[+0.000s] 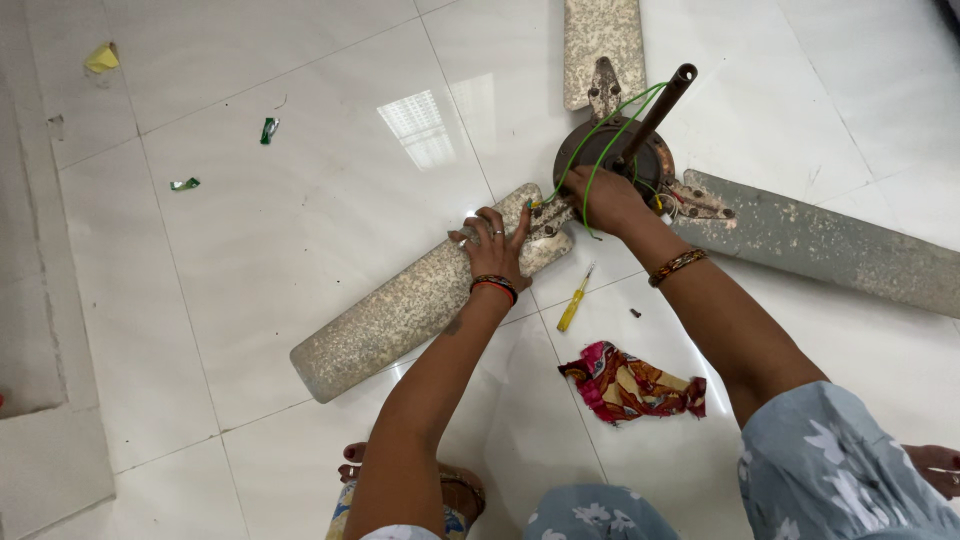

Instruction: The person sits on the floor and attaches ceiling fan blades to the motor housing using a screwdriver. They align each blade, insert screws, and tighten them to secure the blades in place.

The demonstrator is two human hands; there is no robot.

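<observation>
Head view, looking down at a white tiled floor (300, 200) with a dismantled ceiling fan on it. Left hand (495, 248) lies flat, fingers spread, palm pressing the inner end of the near blade (400, 310); it grips nothing, just rests on the speckled surface. Bangles on that wrist. Right hand (605, 200) sits just right of the left one, at the rim of the motor hub (620, 155), fingers curled around something there, but what exactly it pinches cannot be told. Green wires (600, 130) loop up from that hand toward the rod (662, 105) sticking out of the hub. Bracelet on the right wrist. Second blade (603, 45) runs away beyond the right hand; third blade (830, 245) stretches off to its right. Yellow screwdriver (573, 305) lies on the floor just below both hands, between the forearms. Red patterned cloth (630, 385) lies nearer the body, under the right forearm. Small green scraps (268, 130) sit far left of the left hand.
</observation>
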